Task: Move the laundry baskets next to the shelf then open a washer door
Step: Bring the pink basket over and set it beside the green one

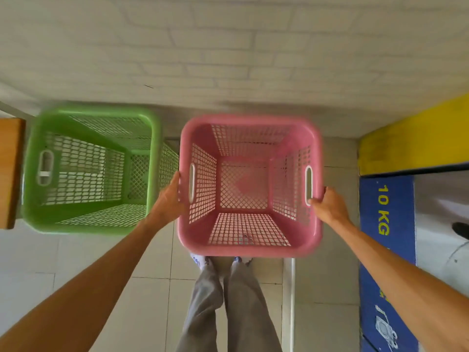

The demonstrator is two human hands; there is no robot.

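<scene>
Pink basket (250,246) between left hand (168,196), right hand (328,205), both gripping

Location: a laundromat. Indicators: a blue machine panel (385,250) marked "10 KG" with a washer pictogram, perforated plastic laundry baskets (250,185) on a tiled floor (101,250), white brick wall (228,47).

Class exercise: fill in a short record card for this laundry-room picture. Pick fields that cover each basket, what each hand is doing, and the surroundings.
pink basket: empty, held at both sides, above the person's feet
green basket: empty, left of the pink one, beside a wooden shelf edge
left hand: grips the pink basket's left rim
right hand: fingers hooked in the pink basket's right handle slot
blue panel: on the right, marked "10 KG"
wall: white brick pattern
floor: pale tiles
</scene>
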